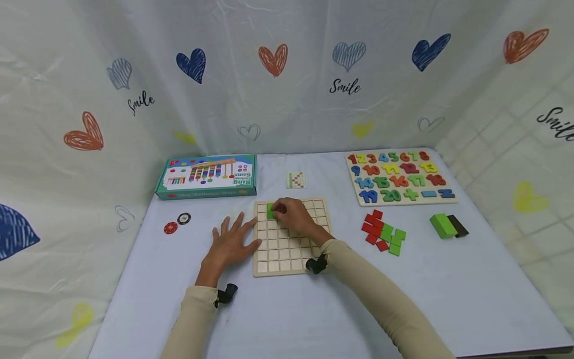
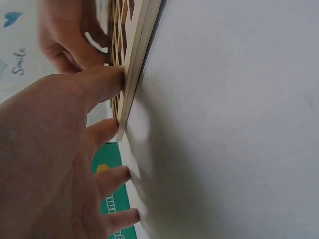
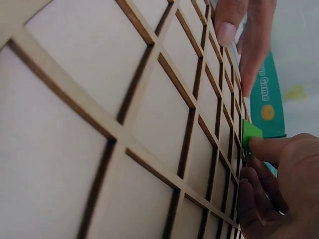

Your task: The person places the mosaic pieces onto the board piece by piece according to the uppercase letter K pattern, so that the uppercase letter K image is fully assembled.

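A wooden grid board with rows of square cells lies flat on the table. My right hand reaches over its far left part, and thumb and fingers pinch a green piece at the cells there. In the head view that green piece is partly covered by the fingers. My left hand is spread along the board's left side. In the left wrist view its thumb and index fingertip touch the board's edge, while the other fingers reach down beside it.
Red tiles and green tiles lie right of the board, with a green block and a dark piece beyond. A number puzzle, pattern card and game box stand behind. Two round chips lie left.
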A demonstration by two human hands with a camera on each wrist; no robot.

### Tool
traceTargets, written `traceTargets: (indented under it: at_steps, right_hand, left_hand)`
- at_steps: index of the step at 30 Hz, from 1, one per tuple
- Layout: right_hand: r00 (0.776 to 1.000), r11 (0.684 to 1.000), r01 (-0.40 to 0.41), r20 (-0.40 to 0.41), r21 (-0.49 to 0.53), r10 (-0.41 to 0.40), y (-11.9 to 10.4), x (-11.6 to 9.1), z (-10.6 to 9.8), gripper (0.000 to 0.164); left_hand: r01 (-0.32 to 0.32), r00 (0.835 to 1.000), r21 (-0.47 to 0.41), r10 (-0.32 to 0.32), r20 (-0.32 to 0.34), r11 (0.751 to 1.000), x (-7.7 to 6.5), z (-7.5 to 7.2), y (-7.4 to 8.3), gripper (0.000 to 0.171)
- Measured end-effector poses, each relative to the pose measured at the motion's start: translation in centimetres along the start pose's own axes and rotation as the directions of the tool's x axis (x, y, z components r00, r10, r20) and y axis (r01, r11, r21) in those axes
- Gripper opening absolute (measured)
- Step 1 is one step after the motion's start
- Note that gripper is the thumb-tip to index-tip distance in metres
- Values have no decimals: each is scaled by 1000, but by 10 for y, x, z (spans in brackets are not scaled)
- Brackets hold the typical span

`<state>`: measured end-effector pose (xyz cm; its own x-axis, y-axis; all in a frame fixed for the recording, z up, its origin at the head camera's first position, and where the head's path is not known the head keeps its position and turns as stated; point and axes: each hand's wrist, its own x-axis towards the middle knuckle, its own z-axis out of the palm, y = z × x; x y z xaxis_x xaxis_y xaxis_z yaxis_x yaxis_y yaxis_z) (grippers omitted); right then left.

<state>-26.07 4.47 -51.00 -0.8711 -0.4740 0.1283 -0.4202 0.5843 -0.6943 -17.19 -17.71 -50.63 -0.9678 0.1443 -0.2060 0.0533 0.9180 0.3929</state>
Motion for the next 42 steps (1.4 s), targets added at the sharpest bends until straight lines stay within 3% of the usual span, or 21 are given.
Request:
traceTargets:
  at_steps: [11,18,23,27,32,37,42]
  right_hand:
    - [999,992,30,45,-123,-25,1,-6,-1,32]
    - [1000,1000,-7,9,-16,7,6,-6,0,27]
    - [999,998,39,-21,54,-38,13,-15,-11,29]
    - [997,994,74,-44,74,-71,16,-33,-37,27]
    - [996,998,55,-72,5,-55,31,-60,-79,22]
    - [994,994,-35,-106,-108,23,53,-96,-123,21]
    - [981,951,-193,-85,-241,177,81,-140,-175,30]
  left_hand:
    - [-2,1000,-22,2,1,1000,1,1,4,73]
    - [0,1000,-26,0,11,1000,1,2,5,73]
    - [10,999,-26,-10,33,1000,2,3,7,73]
    - [17,999,-37,-16,39,999,2,3,9,74]
    - [20,999,-40,-19,34,999,2,4,8,74]
    - [28,999,-36,-27,25,999,1,2,4,73]
    - [23,1000,-36,-23,10,999,0,0,0,73]
